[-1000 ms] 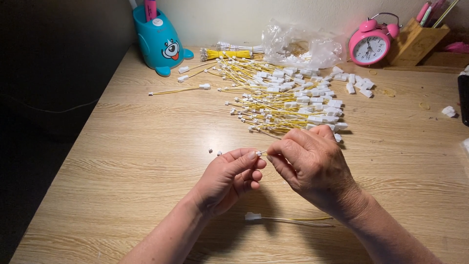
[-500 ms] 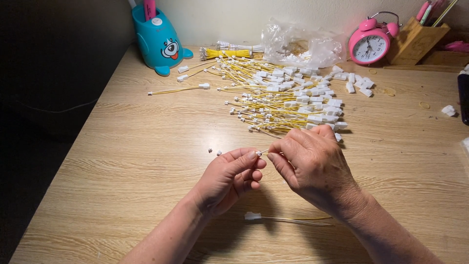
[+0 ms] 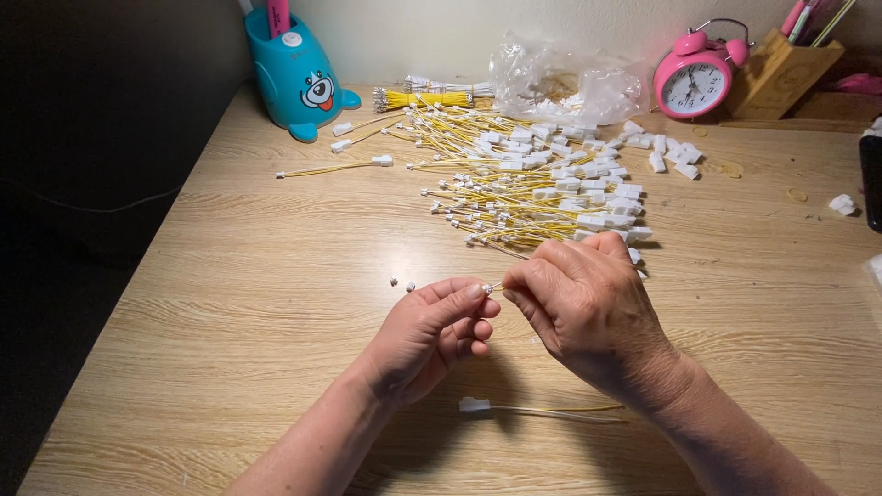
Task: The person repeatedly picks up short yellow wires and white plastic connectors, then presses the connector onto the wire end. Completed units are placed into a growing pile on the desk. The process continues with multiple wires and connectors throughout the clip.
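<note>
Two hands, left hand (image 3: 432, 331) and right hand (image 3: 583, 308). One pile of yellow wires (image 3: 524, 188), too many to count. One pink alarm clock (image 3: 695, 83), one blue pen holder (image 3: 296, 78), one clear plastic bag (image 3: 565, 83), one wooden organiser (image 3: 781, 69).

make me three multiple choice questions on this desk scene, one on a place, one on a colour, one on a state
1. Where does the alarm clock stand?
A. far right, by the wall
B. near left corner
C. under the hands

2. What colour are the wires in the pile?
A. red
B. yellow
C. black

3. How are the left hand and right hand placed?
A. flat and far apart
B. fingertips together, pinching a small piece
C. both on the blue holder

Answers: 1 A, it sits at the back beside the wooden holder. 2 B, the strands are yellow with white ends. 3 B, the fingertips meet above the table.
</note>
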